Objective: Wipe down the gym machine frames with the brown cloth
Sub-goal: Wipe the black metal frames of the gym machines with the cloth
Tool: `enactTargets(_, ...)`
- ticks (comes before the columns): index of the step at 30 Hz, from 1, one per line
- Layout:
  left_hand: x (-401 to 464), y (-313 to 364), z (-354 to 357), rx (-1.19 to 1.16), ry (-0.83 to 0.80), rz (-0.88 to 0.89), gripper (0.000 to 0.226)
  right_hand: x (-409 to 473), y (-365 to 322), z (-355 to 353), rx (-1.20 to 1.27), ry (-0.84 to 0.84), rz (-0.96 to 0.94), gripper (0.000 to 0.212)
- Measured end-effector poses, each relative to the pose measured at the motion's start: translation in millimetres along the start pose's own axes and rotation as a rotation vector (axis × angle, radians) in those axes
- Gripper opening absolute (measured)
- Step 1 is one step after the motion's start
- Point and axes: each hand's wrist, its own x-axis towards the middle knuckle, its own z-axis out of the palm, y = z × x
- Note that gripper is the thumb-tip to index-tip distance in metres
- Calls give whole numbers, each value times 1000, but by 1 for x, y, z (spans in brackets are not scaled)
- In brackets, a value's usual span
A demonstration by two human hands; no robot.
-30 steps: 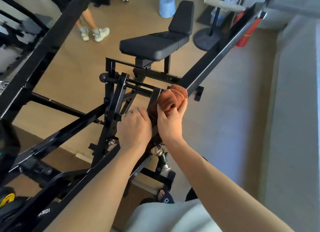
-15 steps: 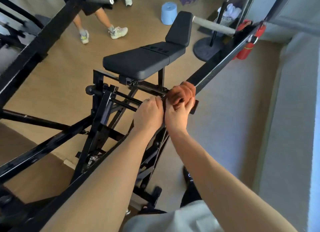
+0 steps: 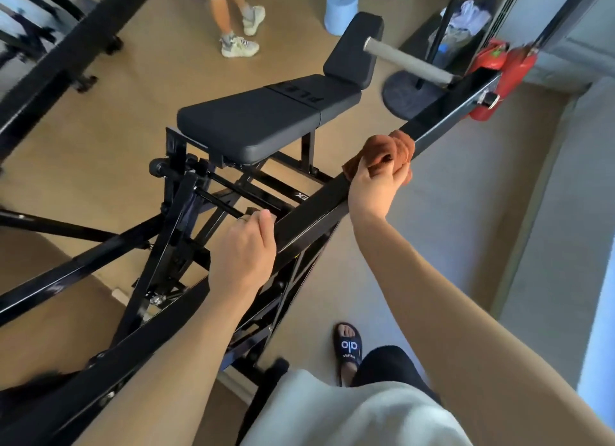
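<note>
1. The right hand (image 3: 376,189) grips the brown cloth (image 3: 387,151), its fingers curled round the bunched fabric, and holds it against a long black frame bar (image 3: 312,209) of the gym machine.
2. The cloth sits on top of the bar, bulging up past the fingers on the far side of the hand; a fold of it hangs over the near edge of the bar, just beside the thumb.
3. The left hand (image 3: 244,249) holds the same bar lower down, nearer the person, with its fingers curled over the bar's far edge and the thumb lying along the top face. It touches no part of the cloth.
4. The two hands are apart on the bar, with a bare stretch of black metal between them; the cloth lies wholly at the right hand.
5. Beyond the cloth the bar runs up and to the right to its end, where a grey padded handle (image 3: 407,61) juts out sideways.
6. To the left of the bar stands the machine's black padded seat (image 3: 263,119), with its backrest tilted up at the far end.
7. A red fire extinguisher (image 3: 509,76) is behind the bar's far end.
8. A blue paper roll (image 3: 341,9) stands on the floor beyond the seat.
9. Another person's legs in pale sneakers (image 3: 239,44) are on the tan floor near the top.
10. The wearer's foot in a black sandal (image 3: 347,347) rests on the floor below the bar.
</note>
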Motion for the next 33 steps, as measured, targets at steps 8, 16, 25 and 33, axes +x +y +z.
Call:
enactTargets(8, -3, -5, -9, 35, -144, 87, 22, -112, 49, 29, 48, -197, -11, 77)
enactTargets(16, 6, -4, -2, -39, -71, -26, 58, 8, 17, 6, -110, 11, -141, 53)
enactTargets(25, 8, -3, -2, -37, -156, 12, 52, -57, 45, 0, -821, -214, -607, 44)
enactTargets(33, 17, -1, 10, 124, -174, -6, 46, 109, -4, -61, -947, -261, -613, 54)
